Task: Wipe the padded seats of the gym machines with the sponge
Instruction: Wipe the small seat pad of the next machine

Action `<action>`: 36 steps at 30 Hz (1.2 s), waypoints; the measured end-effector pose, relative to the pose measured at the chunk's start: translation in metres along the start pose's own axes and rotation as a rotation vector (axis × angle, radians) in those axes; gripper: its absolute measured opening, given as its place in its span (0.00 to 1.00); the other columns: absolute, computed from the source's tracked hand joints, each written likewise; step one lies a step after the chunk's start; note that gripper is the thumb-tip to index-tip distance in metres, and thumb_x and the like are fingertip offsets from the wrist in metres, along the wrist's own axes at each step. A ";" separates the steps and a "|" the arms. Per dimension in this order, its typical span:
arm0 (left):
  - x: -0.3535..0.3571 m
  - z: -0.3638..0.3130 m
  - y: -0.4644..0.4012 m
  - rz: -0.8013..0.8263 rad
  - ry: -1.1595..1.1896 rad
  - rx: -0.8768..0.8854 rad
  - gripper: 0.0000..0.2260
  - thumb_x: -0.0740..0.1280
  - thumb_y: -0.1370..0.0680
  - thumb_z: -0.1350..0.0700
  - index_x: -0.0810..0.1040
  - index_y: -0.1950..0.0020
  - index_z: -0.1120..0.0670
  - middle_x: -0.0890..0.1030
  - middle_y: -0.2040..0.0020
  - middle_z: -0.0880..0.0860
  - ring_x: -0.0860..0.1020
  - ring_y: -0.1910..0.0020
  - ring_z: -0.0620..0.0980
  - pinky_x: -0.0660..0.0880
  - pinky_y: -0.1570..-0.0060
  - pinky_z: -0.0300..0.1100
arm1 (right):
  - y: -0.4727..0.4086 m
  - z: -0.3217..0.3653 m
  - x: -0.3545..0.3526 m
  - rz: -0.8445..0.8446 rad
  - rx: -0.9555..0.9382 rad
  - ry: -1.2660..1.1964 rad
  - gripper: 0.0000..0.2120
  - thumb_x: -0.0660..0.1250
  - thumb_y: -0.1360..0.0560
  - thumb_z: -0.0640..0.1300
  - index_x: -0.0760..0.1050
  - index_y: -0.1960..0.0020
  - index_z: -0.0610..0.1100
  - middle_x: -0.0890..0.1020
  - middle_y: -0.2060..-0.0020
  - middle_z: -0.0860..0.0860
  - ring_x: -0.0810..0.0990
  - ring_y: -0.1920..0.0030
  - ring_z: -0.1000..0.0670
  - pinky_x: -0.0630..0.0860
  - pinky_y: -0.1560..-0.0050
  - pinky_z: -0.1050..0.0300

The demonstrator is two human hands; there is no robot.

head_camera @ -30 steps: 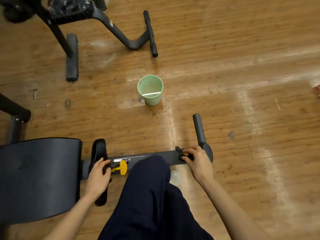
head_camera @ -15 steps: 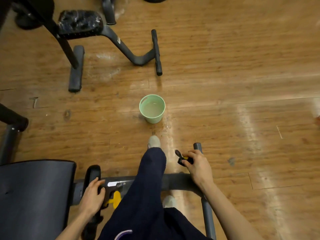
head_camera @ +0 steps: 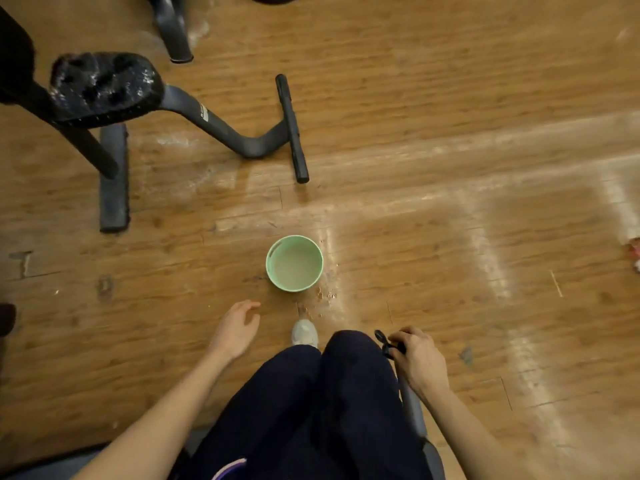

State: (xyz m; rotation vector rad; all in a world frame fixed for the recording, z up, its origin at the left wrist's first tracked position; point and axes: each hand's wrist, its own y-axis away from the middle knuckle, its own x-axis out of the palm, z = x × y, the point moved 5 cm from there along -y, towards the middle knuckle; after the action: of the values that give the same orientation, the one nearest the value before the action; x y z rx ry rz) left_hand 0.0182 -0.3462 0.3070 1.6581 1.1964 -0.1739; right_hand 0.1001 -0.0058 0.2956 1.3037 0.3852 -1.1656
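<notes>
A green bucket is seen on the wooden floor. Just before it, the left hand is held loosely spread and empty; to its right-front, a small black object, perhaps the sponge, is gripped by the right hand.

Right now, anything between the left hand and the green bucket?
Nothing: in the head view only bare wooden floor separates the left hand from the green bucket; the fingers reach toward it, not touching.
</notes>
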 end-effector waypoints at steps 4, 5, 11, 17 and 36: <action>-0.018 -0.078 -0.041 0.008 0.055 0.137 0.16 0.60 0.18 0.58 0.73 0.31 0.54 0.70 0.28 0.52 0.67 0.28 0.51 0.61 0.27 0.47 | -0.032 -0.013 -0.031 0.002 0.081 0.014 0.08 0.67 0.23 0.47 0.80 0.45 0.51 0.76 0.44 0.54 0.74 0.43 0.49 0.74 0.59 0.55; -0.019 -0.091 -0.049 0.010 0.065 0.150 0.15 0.60 0.18 0.58 0.74 0.31 0.54 0.70 0.29 0.52 0.67 0.28 0.51 0.62 0.28 0.47 | -0.041 -0.015 -0.040 -0.004 0.098 0.022 0.08 0.67 0.23 0.47 0.80 0.44 0.51 0.76 0.43 0.54 0.74 0.43 0.49 0.74 0.60 0.55; -0.021 -0.111 -0.094 0.040 0.082 0.067 0.15 0.61 0.18 0.59 0.74 0.31 0.55 0.71 0.30 0.53 0.68 0.30 0.51 0.62 0.31 0.44 | -0.122 -0.008 -0.094 -0.015 0.091 0.030 0.09 0.67 0.23 0.48 0.80 0.44 0.50 0.77 0.45 0.53 0.76 0.45 0.48 0.74 0.60 0.55; -0.039 -0.078 -0.127 -0.069 0.195 -0.281 0.15 0.60 0.17 0.55 0.74 0.32 0.55 0.73 0.30 0.56 0.68 0.29 0.55 0.64 0.32 0.49 | -0.234 0.026 -0.145 0.067 -0.053 0.036 0.09 0.66 0.23 0.50 0.80 0.44 0.52 0.75 0.45 0.55 0.76 0.45 0.51 0.73 0.59 0.57; -0.100 -0.149 -0.263 -0.165 0.556 -0.700 0.18 0.61 0.17 0.52 0.73 0.30 0.56 0.73 0.30 0.55 0.72 0.33 0.56 0.67 0.34 0.47 | -0.541 0.223 -0.280 0.189 -0.456 0.247 0.11 0.68 0.24 0.50 0.80 0.43 0.51 0.75 0.43 0.54 0.77 0.46 0.49 0.77 0.58 0.53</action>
State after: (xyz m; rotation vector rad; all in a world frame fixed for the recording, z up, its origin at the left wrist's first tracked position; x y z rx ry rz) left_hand -0.2941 -0.2992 0.2660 1.0028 1.5718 0.5841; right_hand -0.5483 0.0101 0.2904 1.0544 0.6513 -0.7049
